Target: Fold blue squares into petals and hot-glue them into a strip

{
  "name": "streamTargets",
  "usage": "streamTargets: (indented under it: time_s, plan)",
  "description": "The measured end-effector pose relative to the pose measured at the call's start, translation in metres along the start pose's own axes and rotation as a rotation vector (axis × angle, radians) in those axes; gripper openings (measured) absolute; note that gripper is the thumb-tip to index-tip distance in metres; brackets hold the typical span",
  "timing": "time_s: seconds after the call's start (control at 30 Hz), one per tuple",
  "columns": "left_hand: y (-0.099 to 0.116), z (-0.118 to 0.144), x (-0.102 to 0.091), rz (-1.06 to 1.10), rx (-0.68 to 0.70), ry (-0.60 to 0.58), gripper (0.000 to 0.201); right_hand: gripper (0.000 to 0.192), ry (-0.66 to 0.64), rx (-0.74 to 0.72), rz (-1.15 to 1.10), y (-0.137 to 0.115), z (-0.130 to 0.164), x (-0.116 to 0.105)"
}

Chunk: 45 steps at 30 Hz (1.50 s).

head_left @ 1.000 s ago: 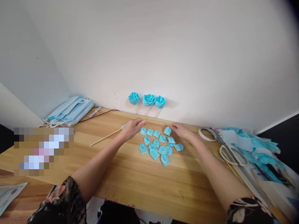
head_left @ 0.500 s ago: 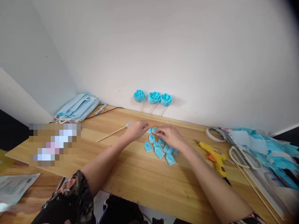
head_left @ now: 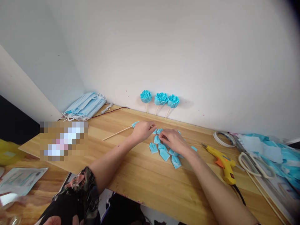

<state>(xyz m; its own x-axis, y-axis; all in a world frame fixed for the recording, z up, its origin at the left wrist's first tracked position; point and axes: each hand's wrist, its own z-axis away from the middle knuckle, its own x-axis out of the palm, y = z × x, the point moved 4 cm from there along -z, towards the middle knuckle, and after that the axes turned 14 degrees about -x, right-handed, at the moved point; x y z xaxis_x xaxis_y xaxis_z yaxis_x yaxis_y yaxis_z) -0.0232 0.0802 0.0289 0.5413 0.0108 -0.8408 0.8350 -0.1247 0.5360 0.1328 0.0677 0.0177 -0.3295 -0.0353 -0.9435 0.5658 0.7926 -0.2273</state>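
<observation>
Several folded light-blue fabric petals (head_left: 165, 154) lie in a loose group on the wooden table. At the group's far left side is my left hand (head_left: 143, 130), its thumb and fingers drawn together beside a petal; whatever is between them is too small to see. Over the middle of the group my right hand (head_left: 173, 140) has its fingers curled together, touching or close above the petals, and it hides some of them. Left of my left hand lies a thin wooden stick (head_left: 117, 132) with a blue piece (head_left: 135, 124) at its far end.
Three blue fabric roses (head_left: 161, 98) on sticks lean against the wall. Back left is a stack of face masks (head_left: 85, 104). On the right are a yellow glue gun (head_left: 223, 165), a white tape roll (head_left: 224, 139), scissors (head_left: 249, 165) and blue fabric scraps (head_left: 269, 145).
The view has shifted, so everything sits a little further right. My right hand's fingers have curled in closer over the petals. My left hand stays at the petals' far left side.
</observation>
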Motion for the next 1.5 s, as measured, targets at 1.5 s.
streamTargets:
  time_s: [1.5]
  plan:
    - [-0.001,-0.003,0.025,0.800,-0.008,-0.375,0.036,0.042,0.520,0.310,-0.771,0.016,0.013,-0.011]
